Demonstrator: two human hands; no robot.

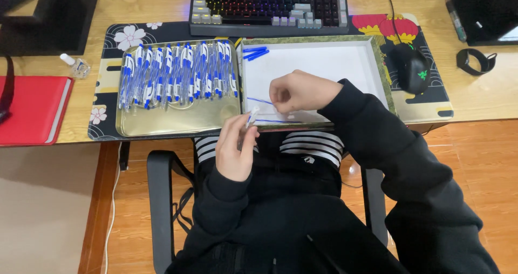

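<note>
Left hand pinched a clear pen barrel, right hand pinched a blue refill just above it; the thin refill could've easily missed the barrel's mouth and bent.

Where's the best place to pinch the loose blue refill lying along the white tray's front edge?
Pinch the blue refill near its middle, from above, fingers across its width. It lies flat and thin, left to right on the white tray, so an end grip would let it tip.
</note>
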